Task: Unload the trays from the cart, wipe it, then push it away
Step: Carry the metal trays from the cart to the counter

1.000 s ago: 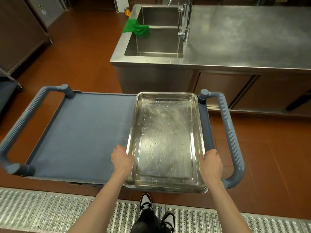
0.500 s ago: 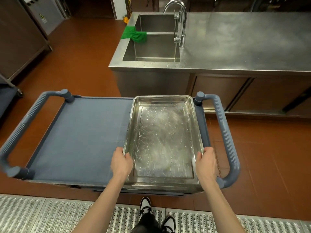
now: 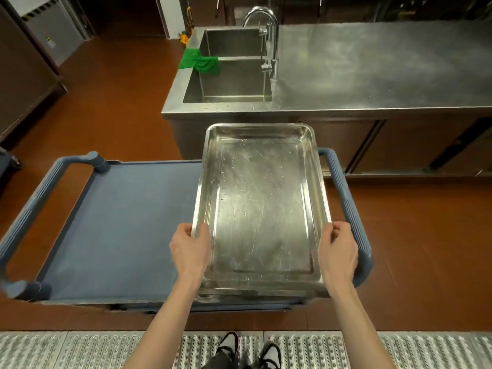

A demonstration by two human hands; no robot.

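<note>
A shiny steel tray (image 3: 261,198) is lifted above the right half of the blue cart (image 3: 125,225), its far end over the cart's back edge. My left hand (image 3: 190,247) grips the tray's left rim and my right hand (image 3: 336,249) grips its right rim. A second tray edge (image 3: 210,298) shows under the near end, still on the cart. A green cloth (image 3: 201,62) hangs over the sink divider.
A steel counter (image 3: 386,67) with a double sink (image 3: 234,81) and tap (image 3: 271,41) stands just behind the cart. The cart has blue handles at left (image 3: 29,214) and right (image 3: 348,209). A metal floor grate (image 3: 66,350) runs under my feet.
The tray has risen off the cart and moved away from me toward the counter, both hands gripping its side rims throughout. Another tray's edge now shows beneath it.
</note>
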